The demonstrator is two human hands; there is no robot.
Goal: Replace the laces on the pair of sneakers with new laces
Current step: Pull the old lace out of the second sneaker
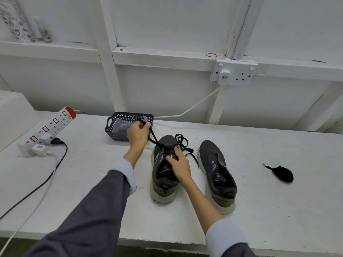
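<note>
Left sneaker (163,171): stands near the middle of the white table (259,210), heel towards the near edge, toe pointing far. Dark grey upper, pale sole, olive heel patch.

Black lace (153,138): passes through the eyelets at the toe end of this sneaker. One end runs taut up and far-left to the left hand. The other end lies in loose loops over the toe and trails onto the table between the two shoes.

Left hand (138,133): raised above the table, in front of the near right corner of the basket. Fingers curled together, pinching the lace end at the fingertips.

Right hand (179,164): on top of the left sneaker, over its opening. Thumb pressed on the tongue, other fingers bent over the right-hand eyelet row, gripping the upper. Fingers slightly spread.

Right sneaker (217,175): just right of the first, apart from it, same orientation.

Bundled lace (283,174): black clump with one tip sticking out, on the table well to the right of both shoes.

Basket (111,125): dark perforated plastic, at the far side of the table, holding a clear plastic packet (120,127).

Power strip (50,127): far left, white with a red end, plugs and a black cable (46,179) attached.

Wall socket (233,72): on the white wall beyond, a white cord hanging from it.
</note>
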